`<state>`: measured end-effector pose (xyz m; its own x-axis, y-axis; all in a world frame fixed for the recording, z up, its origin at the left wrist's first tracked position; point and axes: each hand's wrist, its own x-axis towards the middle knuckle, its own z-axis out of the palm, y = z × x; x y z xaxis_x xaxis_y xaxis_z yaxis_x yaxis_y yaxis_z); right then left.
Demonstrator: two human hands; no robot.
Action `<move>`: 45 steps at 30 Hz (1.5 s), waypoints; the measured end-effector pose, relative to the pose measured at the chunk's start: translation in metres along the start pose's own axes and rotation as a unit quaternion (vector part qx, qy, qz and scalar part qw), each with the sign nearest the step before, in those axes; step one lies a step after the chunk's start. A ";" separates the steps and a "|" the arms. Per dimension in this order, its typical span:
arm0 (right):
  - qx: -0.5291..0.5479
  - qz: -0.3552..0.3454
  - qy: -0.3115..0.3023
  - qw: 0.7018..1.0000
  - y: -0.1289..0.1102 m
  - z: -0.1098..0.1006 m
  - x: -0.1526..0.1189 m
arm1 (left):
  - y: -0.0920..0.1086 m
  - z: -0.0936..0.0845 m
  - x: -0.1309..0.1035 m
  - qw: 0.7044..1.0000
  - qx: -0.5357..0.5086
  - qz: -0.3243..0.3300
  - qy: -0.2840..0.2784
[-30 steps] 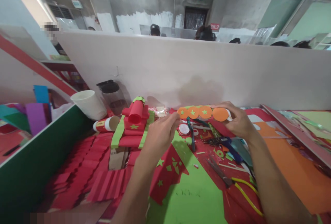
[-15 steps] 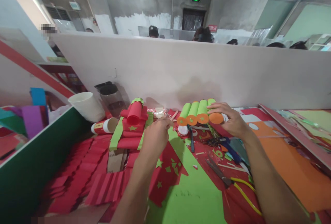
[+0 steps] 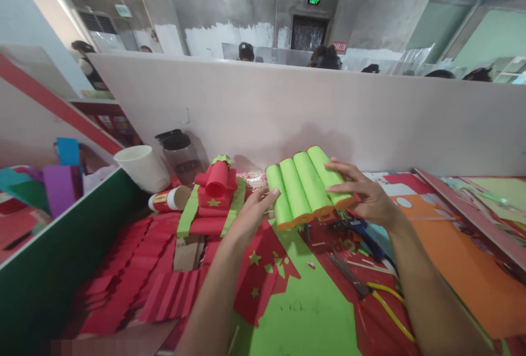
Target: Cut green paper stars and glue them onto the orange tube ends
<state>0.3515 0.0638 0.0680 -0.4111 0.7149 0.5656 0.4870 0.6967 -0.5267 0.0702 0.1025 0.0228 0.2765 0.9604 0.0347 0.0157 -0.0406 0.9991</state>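
Observation:
Between my two hands is a row of green paper tubes (image 3: 303,183), joined side by side, with orange discs on their near ends. It is tilted so that the long green sides face me. My left hand (image 3: 257,208) grips the left tube, thumb along its side. On the right end, my right hand (image 3: 365,189) holds the last tube with its fingers spread over it. Left of my left hand stands a red paper model (image 3: 211,222) with green strips and a yellow-green star. Green paper (image 3: 312,312) and red paper with stars (image 3: 255,285) lie below.
Yellow-handled scissors (image 3: 365,288) and a blue glue gun (image 3: 365,238) lie among scraps at right. Orange sheets (image 3: 460,268) spread beyond them. Folded red strips (image 3: 123,274), a paper cup (image 3: 169,199), a white cup (image 3: 143,168) and a dark-lidded bottle (image 3: 178,153) sit left. A white partition (image 3: 246,109) stands behind.
The row of tubes has been tipped, so its green sides show instead of the starred orange ends. My left hand has moved from a pinch beside it to a hold on its left end.

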 end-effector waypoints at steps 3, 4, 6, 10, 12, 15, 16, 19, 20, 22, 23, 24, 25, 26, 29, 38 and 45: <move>0.068 0.078 0.052 0.993 0.012 0.004 -0.003 | 0.001 -0.003 0.001 0.998 -0.052 -0.023 -0.019; 0.102 0.110 0.066 0.986 0.018 0.006 -0.005 | 0.002 -0.003 0.002 0.998 -0.057 -0.006 -0.018; 0.164 0.169 0.058 0.970 0.028 0.008 -0.008 | 0.002 -0.002 0.002 0.997 -0.060 0.043 -0.026; 0.181 0.203 0.053 0.961 0.039 0.012 -0.011 | 0.001 0.003 0.003 0.988 -0.036 0.124 -0.085; 0.165 0.190 0.067 0.965 0.039 0.013 -0.011 | -0.002 0.005 0.004 0.984 -0.011 0.150 -0.098; 0.144 0.178 0.073 0.971 0.037 0.012 -0.009 | -0.004 0.005 0.006 0.980 0.012 0.174 -0.093; 0.141 0.178 0.070 0.971 0.036 0.012 -0.009 | -0.005 0.004 0.006 0.980 0.017 0.177 -0.092; 0.140 0.174 0.063 0.973 0.033 0.009 -0.008 | -0.005 0.003 0.006 0.980 0.039 0.180 -0.079; 0.136 0.172 0.062 0.974 0.032 0.009 -0.008 | -0.005 0.002 0.006 0.980 0.048 0.180 -0.072; 0.126 0.172 0.062 0.975 0.030 0.008 -0.008 | -0.004 0.002 0.005 0.980 0.061 0.176 -0.064; 0.125 0.174 0.062 0.975 0.029 0.008 -0.007 | -0.003 0.002 0.004 0.981 0.060 0.173 -0.065; 0.130 0.177 0.065 0.974 0.028 0.008 -0.007 | -0.002 0.003 0.004 0.982 0.053 0.169 -0.068; 0.138 0.179 0.068 0.972 0.027 0.008 -0.006 | 0.000 0.004 0.003 0.983 0.042 0.163 -0.074; 0.150 0.180 0.073 0.970 0.027 0.008 -0.006 | 0.001 0.004 0.002 0.985 0.029 0.152 -0.077; 0.194 0.200 0.080 0.957 0.027 0.009 -0.004 | 0.005 0.005 0.001 0.995 0.006 0.090 -0.040; 0.183 0.248 0.037 0.951 0.034 0.014 -0.004 | 0.008 -0.003 -0.002 0.995 0.058 -0.084 0.014; 0.220 0.192 -0.028 0.956 0.029 0.014 -0.002 | 0.000 -0.009 0.003 0.998 0.016 -0.065 -0.009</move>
<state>0.3555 0.0829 0.0425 -0.3138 0.9161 0.2494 0.2436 0.3315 -0.9115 0.0625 0.1077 0.0232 0.2875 0.9531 -0.0950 0.0822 0.0742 0.9938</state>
